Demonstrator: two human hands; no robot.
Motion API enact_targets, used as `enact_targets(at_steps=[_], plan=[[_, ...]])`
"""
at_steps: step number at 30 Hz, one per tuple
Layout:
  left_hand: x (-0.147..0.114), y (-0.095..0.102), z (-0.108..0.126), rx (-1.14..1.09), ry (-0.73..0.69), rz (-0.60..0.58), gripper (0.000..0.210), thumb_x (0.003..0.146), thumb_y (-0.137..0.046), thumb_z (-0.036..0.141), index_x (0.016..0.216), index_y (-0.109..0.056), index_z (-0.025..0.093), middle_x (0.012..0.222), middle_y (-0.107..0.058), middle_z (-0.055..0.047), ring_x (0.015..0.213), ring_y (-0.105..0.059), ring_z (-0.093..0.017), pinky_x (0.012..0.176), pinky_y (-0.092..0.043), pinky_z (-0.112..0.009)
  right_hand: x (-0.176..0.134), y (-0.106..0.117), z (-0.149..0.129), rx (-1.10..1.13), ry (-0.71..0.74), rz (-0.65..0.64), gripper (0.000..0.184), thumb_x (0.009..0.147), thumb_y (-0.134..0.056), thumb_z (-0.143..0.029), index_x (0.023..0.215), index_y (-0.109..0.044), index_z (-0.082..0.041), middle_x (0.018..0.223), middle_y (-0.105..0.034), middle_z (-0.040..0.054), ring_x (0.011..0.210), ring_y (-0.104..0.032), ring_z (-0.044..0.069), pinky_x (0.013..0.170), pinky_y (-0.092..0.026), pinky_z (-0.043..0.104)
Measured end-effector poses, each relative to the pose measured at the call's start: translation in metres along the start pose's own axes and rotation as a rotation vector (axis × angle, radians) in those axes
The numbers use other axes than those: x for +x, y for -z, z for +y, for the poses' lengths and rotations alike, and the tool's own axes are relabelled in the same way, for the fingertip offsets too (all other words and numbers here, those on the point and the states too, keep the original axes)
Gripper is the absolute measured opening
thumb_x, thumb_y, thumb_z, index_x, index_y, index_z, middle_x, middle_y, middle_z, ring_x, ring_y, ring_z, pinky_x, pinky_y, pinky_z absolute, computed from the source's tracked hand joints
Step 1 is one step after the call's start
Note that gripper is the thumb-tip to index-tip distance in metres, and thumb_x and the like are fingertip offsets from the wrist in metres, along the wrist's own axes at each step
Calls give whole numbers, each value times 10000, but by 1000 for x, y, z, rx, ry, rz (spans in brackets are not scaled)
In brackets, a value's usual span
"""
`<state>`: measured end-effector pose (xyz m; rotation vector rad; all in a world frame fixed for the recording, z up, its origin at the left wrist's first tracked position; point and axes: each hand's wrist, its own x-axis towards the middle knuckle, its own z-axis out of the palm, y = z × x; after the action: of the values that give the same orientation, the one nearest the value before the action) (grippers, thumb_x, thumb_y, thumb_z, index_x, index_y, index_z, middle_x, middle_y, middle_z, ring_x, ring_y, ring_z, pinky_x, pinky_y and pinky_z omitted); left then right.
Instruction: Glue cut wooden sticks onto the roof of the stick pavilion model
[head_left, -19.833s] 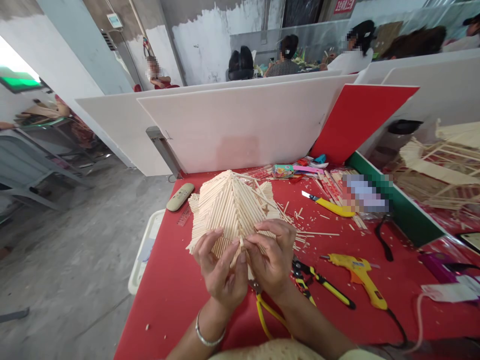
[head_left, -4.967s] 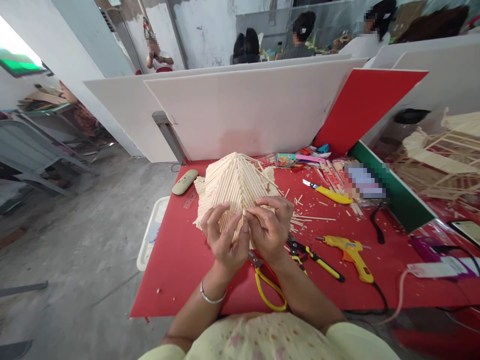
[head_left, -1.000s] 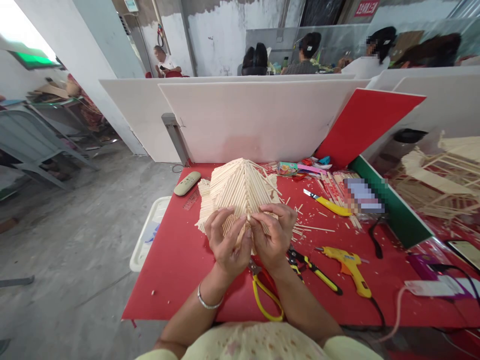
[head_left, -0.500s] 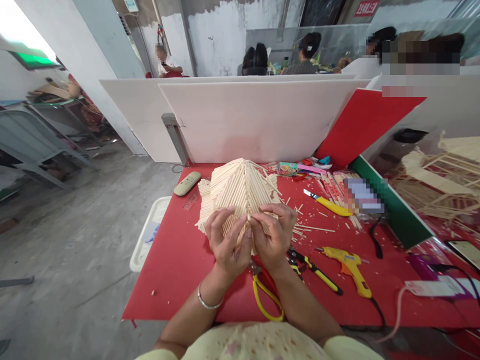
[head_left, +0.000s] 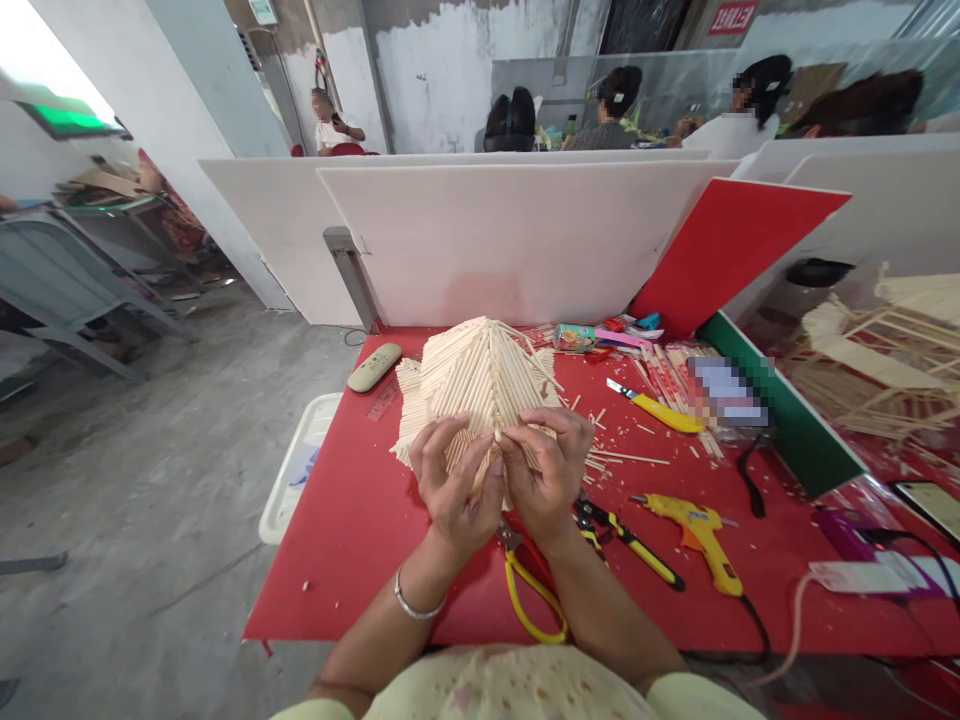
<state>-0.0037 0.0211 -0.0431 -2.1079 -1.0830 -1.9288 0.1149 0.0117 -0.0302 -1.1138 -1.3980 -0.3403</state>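
On a red tabletop, both hands pinch the stick model at its ridge — near edge partly hidden behind them.

The view looks from the wearer's head, forward and down. The pale shirt is closest, at six o'clock; the left hand and right hand are near, just towards six from centre; white boards stand farther off at twelve, the room's wall beyond them.
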Motion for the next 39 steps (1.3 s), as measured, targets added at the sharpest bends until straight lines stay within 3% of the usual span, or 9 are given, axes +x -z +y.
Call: enact_targets(at_steps=[39], plan=[[0, 0, 0, -36, -8, 12, 326, 831, -669, 116, 1140, -668, 221, 1261, -611, -126, 1214, -558, -293, 1019, -474, -539, 0, 1, -1, 4, 0, -11, 161, 869, -721, -182, 995, -656, -257, 1050, -630, 39, 1057, -578, 211, 960, -484, 446]])
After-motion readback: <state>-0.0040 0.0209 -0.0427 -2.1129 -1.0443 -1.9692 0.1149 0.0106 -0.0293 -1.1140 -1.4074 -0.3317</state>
